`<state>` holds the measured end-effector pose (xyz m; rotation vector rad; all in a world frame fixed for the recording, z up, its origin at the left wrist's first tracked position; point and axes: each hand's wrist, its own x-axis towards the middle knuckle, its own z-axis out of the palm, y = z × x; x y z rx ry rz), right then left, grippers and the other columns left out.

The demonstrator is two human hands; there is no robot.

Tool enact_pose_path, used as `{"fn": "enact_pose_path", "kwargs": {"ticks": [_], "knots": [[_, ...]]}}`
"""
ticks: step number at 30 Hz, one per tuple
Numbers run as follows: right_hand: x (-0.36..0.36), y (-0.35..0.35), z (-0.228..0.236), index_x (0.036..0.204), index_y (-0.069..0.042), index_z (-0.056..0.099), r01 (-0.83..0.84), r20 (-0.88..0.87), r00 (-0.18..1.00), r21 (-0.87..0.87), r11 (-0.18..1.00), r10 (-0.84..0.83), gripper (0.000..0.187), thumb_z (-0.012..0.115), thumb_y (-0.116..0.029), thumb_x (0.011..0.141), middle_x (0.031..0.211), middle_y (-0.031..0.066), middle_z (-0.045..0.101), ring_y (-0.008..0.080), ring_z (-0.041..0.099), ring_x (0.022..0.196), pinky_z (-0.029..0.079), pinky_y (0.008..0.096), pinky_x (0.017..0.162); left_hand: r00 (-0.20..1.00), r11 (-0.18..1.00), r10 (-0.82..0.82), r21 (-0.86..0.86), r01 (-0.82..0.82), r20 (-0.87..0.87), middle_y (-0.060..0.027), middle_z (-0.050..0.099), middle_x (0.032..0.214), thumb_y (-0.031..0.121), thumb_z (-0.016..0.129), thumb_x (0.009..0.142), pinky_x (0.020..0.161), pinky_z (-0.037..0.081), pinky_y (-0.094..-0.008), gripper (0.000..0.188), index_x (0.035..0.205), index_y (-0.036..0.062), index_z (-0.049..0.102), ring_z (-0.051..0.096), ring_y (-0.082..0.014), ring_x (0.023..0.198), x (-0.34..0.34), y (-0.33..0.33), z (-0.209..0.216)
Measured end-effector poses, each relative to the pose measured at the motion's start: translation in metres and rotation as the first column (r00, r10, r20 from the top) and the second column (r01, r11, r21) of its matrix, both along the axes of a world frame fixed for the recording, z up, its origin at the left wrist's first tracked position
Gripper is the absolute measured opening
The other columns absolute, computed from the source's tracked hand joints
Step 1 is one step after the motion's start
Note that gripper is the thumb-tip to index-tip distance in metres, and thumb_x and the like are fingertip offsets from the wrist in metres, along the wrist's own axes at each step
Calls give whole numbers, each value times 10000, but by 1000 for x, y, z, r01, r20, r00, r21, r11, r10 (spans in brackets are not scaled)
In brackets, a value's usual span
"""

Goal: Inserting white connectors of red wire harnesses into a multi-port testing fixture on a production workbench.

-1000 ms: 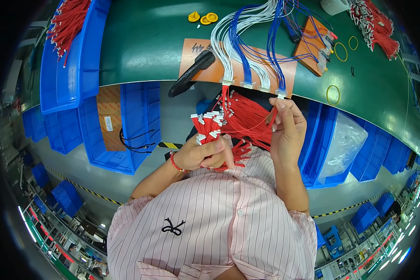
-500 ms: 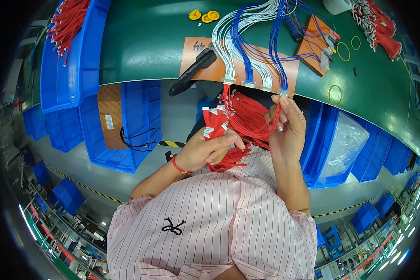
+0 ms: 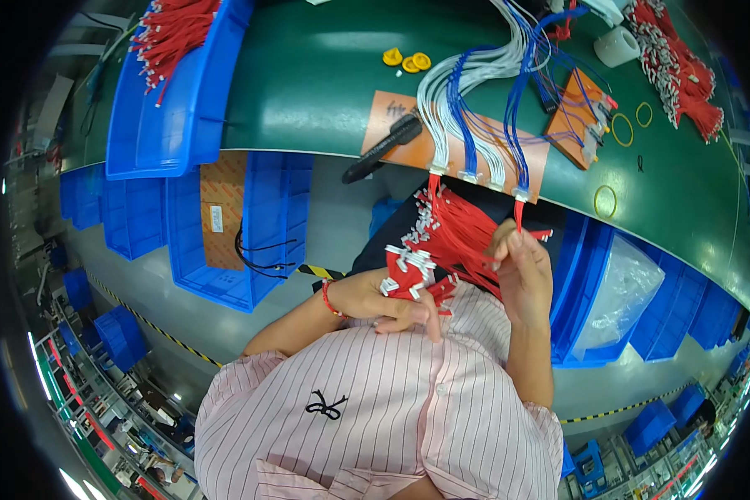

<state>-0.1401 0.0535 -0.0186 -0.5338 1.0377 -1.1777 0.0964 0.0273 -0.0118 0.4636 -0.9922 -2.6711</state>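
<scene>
My left hand [image 3: 396, 307] is closed around a bundle of red cables with white plug ends [image 3: 408, 273], low in front of my shirt. At the bench edge my right hand [image 3: 525, 271] pinches a red cable [image 3: 519, 218], which hangs from the rightmost clear connector [image 3: 522, 195]. More red wire hangs from the leftmost connector [image 3: 439, 171]. White wires [image 3: 442, 104] and blue wires [image 3: 512, 150] run from the row of connectors back over an orange board [image 3: 383, 112]. Many loose red cables [image 3: 467, 233] lie across my lap.
A black-handled tool [image 3: 382, 150] overhangs the bench edge. Blue bins [image 3: 154, 137] stand left and below the green bench [image 3: 300, 100]. An orange block [image 3: 577, 125], yellow rings [image 3: 606, 201], a white roll [image 3: 617, 47] and a red cable pile [image 3: 679, 75] lie right.
My right hand has come down from the rightmost connector, where a short red cable now hangs straight. The red loop between the outer connectors is gone. My left hand sits lower; the view has shifted.
</scene>
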Motion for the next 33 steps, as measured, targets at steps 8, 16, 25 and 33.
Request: {"fn": "enact_pose_path", "kwargs": {"ticks": [8,16,25,33], "knots": [[-10,2,3,912,17,666,-136,-270,956,-69,988,112,298,522,-231,995,885,44,573,104,500,765,403,247,689,617,634,743,25,-773,259,-71,617,1097,313,412,1054,812,492,-319,424,1240,-37,564,586,-147,956,-33,-8,-17],[-6,-14,0,858,35,691,-18,-303,953,-62,998,-2,342,530,-229,1004,783,28,588,87,507,738,401,251,688,732,721,662,129,-681,160,24,365,584,294,407,1059,501,319,-248,366,1028,-24,585,315,-72,491,-56,-34,-3],[-41,7,22,1261,53,561,-284,-501,856,-253,925,126,460,569,-291,955,1192,149,593,231,585,1036,443,338,937,975,956,218,191,-221,36,37,379,547,277,494,1026,465,266,-226,368,904,-47,617,346,-60,472,-38,-5,18],[-11,-18,57,1368,35,490,-614,-417,774,-312,725,477,519,516,-300,972,1274,199,600,284,548,1218,380,410,1060,964,979,195,14,-201,182,6,438,595,283,582,986,478,300,-252,320,827,6,590,387,-92,510,-53,2,30]]}}
